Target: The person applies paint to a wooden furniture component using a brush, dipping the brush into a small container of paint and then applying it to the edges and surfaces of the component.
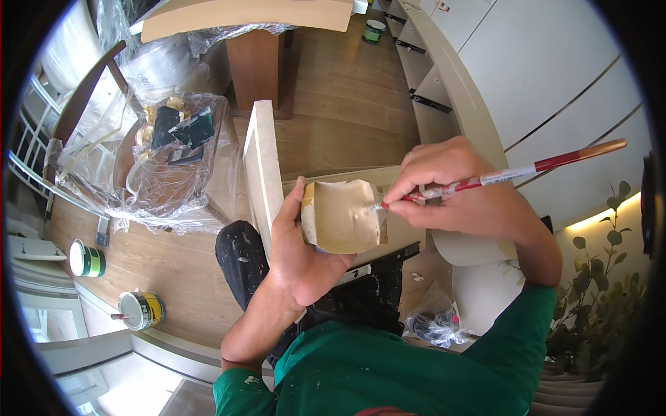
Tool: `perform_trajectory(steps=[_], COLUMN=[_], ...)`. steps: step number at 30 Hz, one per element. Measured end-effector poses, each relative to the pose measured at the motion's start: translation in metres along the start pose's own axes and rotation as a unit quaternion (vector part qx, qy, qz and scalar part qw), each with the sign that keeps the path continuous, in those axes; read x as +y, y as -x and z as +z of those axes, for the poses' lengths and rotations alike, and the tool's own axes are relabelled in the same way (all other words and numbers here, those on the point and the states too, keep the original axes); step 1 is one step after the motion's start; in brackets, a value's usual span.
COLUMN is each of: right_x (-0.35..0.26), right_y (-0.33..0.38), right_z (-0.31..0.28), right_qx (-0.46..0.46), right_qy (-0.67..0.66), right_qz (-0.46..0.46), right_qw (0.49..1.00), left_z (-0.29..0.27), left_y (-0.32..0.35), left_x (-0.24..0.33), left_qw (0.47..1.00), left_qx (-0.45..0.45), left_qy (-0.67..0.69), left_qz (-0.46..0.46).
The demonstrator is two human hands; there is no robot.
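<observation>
My left hand (300, 269) cups a small cut-down carton (308, 220) from below, its thumb along the left side. A layer of beige paint (333, 211) coats the inside of the carton. Between the fingers of my right hand (454, 184) is a thin paintbrush (503, 176) with a red and white handle. Its bristles touch the paint near the carton's right side. Beneath both hands lies a pale drawer (258, 163), its front panel upright beside my left hand and a black runner along its near edge.
A plastic-wrapped chair (208, 187) at the left bears dark sanding sheets or scraps. Paint tins (144, 310) stand on the floor at left; another tin (373, 31) is at the back. White cabinets (541, 62) line the right, beside a leafy plant (596, 277). A plastic bag (437, 322) lies near my legs.
</observation>
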State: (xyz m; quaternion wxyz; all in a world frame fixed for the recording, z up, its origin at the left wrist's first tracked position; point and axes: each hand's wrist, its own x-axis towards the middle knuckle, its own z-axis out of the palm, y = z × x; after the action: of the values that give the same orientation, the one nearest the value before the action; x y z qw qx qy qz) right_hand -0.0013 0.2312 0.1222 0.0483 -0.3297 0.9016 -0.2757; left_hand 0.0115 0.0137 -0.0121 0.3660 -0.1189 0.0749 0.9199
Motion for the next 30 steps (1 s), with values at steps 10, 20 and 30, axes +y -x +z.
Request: perform_trajectory(steps=[10,20,30], right_x=[0.003,0.019,0.034], right_y=[0.012,0.013,0.032], right_z=[0.011,0.002,-0.01], right_qx=[-0.005,0.054,0.053], right_qy=[-0.091,-0.171,-0.209], right_qz=[-0.008,-0.004,0.053], right_qw=[0.996,0.984,0.975], left_z=[0.003,0.005,0.0], left_y=[0.002,0.003,0.002], left_x=[0.0,0.0,0.001], left_qw=[1.0,1.0,0.999], left_qx=[-0.003,-0.008,-0.041], left_qy=[-0.014,-0.001,0.008], left_qz=[-0.011,-0.004,-0.024])
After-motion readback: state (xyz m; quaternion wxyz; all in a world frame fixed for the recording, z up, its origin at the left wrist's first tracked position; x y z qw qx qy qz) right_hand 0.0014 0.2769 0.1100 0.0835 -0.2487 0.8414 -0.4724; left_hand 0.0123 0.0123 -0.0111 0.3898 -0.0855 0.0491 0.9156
